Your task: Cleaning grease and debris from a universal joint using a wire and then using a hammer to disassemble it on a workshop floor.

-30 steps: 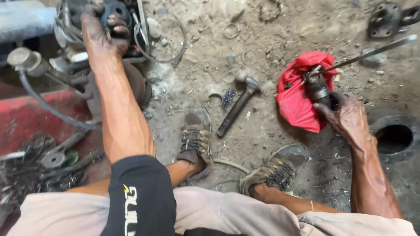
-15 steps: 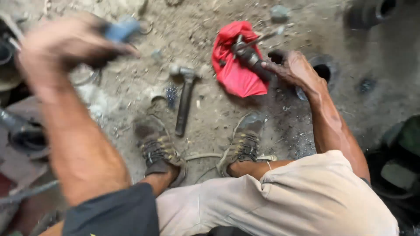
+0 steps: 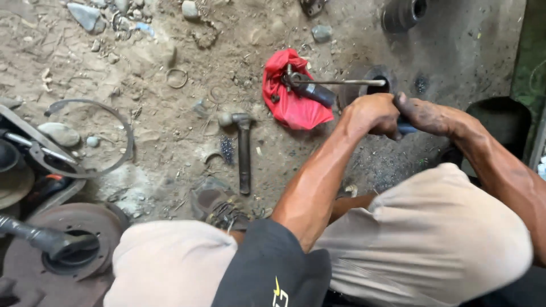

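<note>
My left hand (image 3: 372, 113) reaches across my body to the right and is closed in a fist. My right hand (image 3: 422, 115) meets it, fingers curled against it. Between them a small blue part (image 3: 407, 129) shows only at its lower edge; both hands grip it. Just left of the hands a red rag (image 3: 293, 105) lies on the dirt with a dark metal part and thin rod (image 3: 318, 90) on top. A hammer (image 3: 244, 149) lies further left, head away from me. My knees in beige shorts fill the bottom of the view.
A rusty brake drum (image 3: 34, 261) with a dark shaft sits at the lower left, beside a thin metal band (image 3: 126, 133) and other car parts. A dark round opening (image 3: 376, 86) lies behind the hands, a black cylinder (image 3: 401, 14) at top right. Stones lie at top left.
My left hand swung from the parts on the left, carrying the blue part, over to my right hand. My right hand let go of the metal part on the rag.
</note>
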